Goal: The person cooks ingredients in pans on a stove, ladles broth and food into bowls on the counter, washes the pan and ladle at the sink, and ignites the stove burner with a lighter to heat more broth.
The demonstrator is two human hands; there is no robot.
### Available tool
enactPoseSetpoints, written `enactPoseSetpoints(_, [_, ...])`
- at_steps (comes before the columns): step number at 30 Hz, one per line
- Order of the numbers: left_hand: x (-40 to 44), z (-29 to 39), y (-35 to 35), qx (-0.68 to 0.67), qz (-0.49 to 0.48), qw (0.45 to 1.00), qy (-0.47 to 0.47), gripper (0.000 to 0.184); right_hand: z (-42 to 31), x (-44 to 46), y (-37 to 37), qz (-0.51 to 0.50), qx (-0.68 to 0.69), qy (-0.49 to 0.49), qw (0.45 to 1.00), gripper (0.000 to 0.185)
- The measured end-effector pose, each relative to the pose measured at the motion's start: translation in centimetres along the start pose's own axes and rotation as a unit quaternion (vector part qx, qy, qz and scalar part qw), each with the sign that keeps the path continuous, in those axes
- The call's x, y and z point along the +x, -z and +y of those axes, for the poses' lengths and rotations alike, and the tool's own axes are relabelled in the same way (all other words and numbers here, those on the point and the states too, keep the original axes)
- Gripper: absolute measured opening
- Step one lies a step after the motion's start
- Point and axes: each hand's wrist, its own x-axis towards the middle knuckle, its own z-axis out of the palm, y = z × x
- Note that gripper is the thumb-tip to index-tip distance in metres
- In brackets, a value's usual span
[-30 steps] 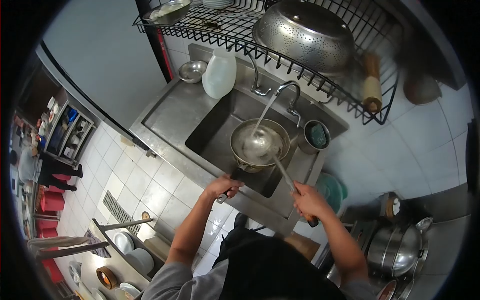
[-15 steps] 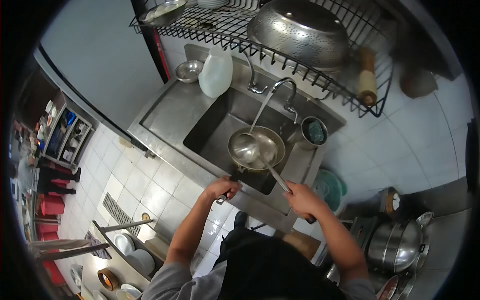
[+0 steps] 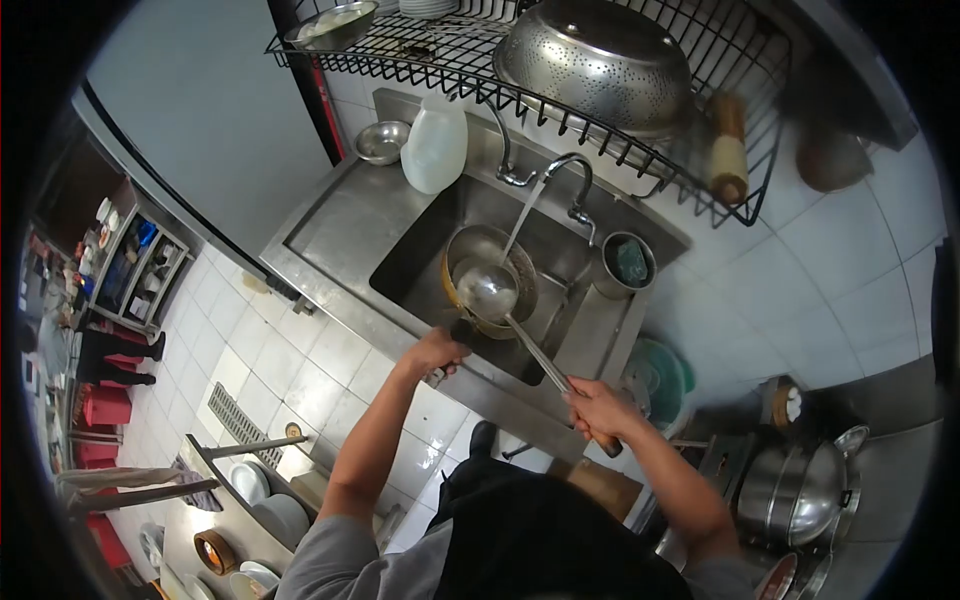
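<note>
A round metal pan [image 3: 523,268] is tilted inside the steel sink basin [image 3: 412,255], under water running from the faucet [image 3: 580,172]. My left hand [image 3: 438,353] is closed around the pan's dark handle at the sink's front edge. With its fingers wrapped round the wooden-ended handle, my right hand [image 3: 604,408] holds a long metal ladle [image 3: 488,291], whose bowl is over the pan. To the right of the faucet stands a metal cup [image 3: 627,265] with a green pad in it.
A white plastic jug [image 3: 436,145] and a small metal bowl [image 3: 382,143] stand behind the basin. Overhead, a black wire rack [image 3: 440,72] holds a large colander [image 3: 595,65]. Stacked metal pots [image 3: 790,497] are at right. A person [image 3: 110,355] stands far left.
The pan has moved left and tipped, with water spilling toward the basin's right side. My right hand and the ladle have shifted; the ladle bowl is lower and further left than a second ago.
</note>
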Motion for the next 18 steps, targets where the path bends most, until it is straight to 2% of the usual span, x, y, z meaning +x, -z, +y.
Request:
enactPoseSetpoints(2, [0.2,0.2,-0.8,-0.024,-0.012,1.000,0.009,0.022,0.1,3.2,-0.3,-0.062,0.071,0.028,0.995,0.048])
enactPoseSetpoints(3, [0.2,0.1,-1.2,-0.052,-0.028,0.998,0.018,0.022,-0.5,3.9,-0.2,-0.060,0.077,0.028,0.995,0.048])
enactPoseSetpoints(4, [-0.3,0.4,-1.4,-0.047,-0.032,0.998,0.019,0.022,-2.0,4.5,0.1,0.001,-0.034,0.033,0.999,0.049])
enactPoseSetpoints(5, [-1.1,0.8,-1.5,-0.099,-0.053,0.994,0.013,0.022,-2.6,4.7,0.3,0.060,-0.147,0.036,0.987,0.050])
enactPoseSetpoints(6, [-1.6,1.0,-1.5,-0.152,-0.073,0.986,0.008,0.022,-0.9,5.7,0.7,0.062,-0.144,0.035,0.987,0.050])
enactPoseSetpoints(7, [-1.6,0.7,-1.3,-0.151,-0.075,0.986,0.008,0.022,1.9,7.5,1.2,0.162,-0.257,0.116,0.946,0.046])
enactPoseSetpoints(8, [-1.4,0.4,-1.1,-0.171,-0.072,0.982,0.029,0.022,2.5,7.3,1.3,0.256,-0.365,0.193,0.874,0.042])
enactPoseSetpoints(9, [-1.1,0.0,-0.9,-0.193,-0.067,0.978,0.050,0.022,3.5,6.3,1.7,0.236,-0.338,0.174,0.894,0.046])
enactPoseSetpoints(10, [-0.5,-0.4,-0.9,-0.197,-0.064,0.977,0.046,0.022,2.8,4.1,1.3,0.235,-0.343,0.177,0.892,0.046])
enactPoseSetpoints(12, [0.8,-1.4,-1.5,-0.152,-0.016,0.988,0.006,0.025,1.7,0.0,0.5,0.160,-0.394,0.142,0.894,0.045])
enactPoseSetpoints(13, [0.9,-1.4,-2.0,-0.154,-0.014,0.988,0.004,0.025,0.4,-0.6,0.3,0.160,-0.396,0.144,0.893,0.045])
enactPoseSetpoints(14, [1.0,-1.2,-2.6,-0.122,-0.012,0.992,0.011,0.026,-1.2,-0.9,-0.1,0.070,-0.242,0.073,0.965,0.046])
enactPoseSetpoints(15, [1.1,-1.0,-2.9,-0.089,-0.012,0.996,0.017,0.027,-2.4,-0.7,-0.2,-0.021,-0.076,-0.002,0.997,0.046])
enactPoseSetpoints(16, [1.0,-1.0,-3.1,-0.084,-0.014,0.996,0.017,0.027,-3.1,0.5,0.1,-0.020,-0.071,0.000,0.997,0.046])
enactPoseSetpoints(18, [0.5,-1.0,-3.2,-0.173,-0.082,0.981,0.026,0.027,-3.2,4.1,0.5,0.008,-0.075,0.024,0.997,0.046])
